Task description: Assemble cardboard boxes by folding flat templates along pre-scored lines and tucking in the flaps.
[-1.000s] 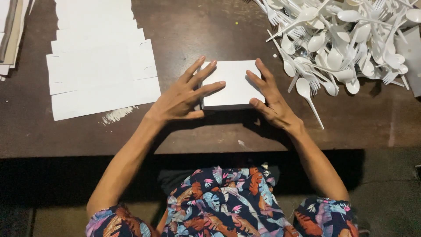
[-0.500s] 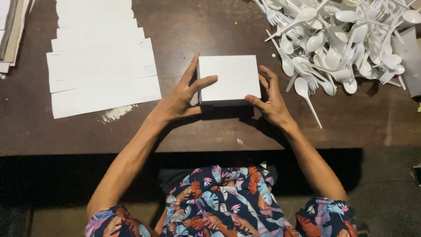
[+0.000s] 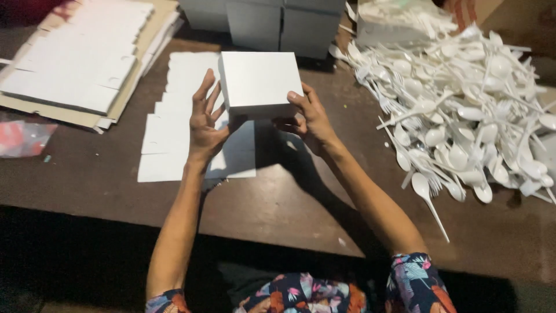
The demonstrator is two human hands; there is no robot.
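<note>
A closed white cardboard box (image 3: 259, 81) is held up above the brown table (image 3: 289, 203), between both hands. My left hand (image 3: 205, 124) rests flat against the box's left side, fingers spread upward. My right hand (image 3: 307, 119) grips the box's lower right corner, thumb on top and fingers under it. Beneath the hands lies a fanned stack of flat white box blanks (image 3: 174, 133).
A big heap of white plastic spoons and forks (image 3: 463, 110) covers the table's right side. Finished white boxes (image 3: 272, 23) stand at the back. Another pile of flat blanks on cardboard (image 3: 81, 64) sits far left, with a pink-tinted plastic bag (image 3: 23, 139) beside it.
The box has been lifted off the table and carried away from me, toward the boxes at the back. The view has tilted up, showing more of the far side.
</note>
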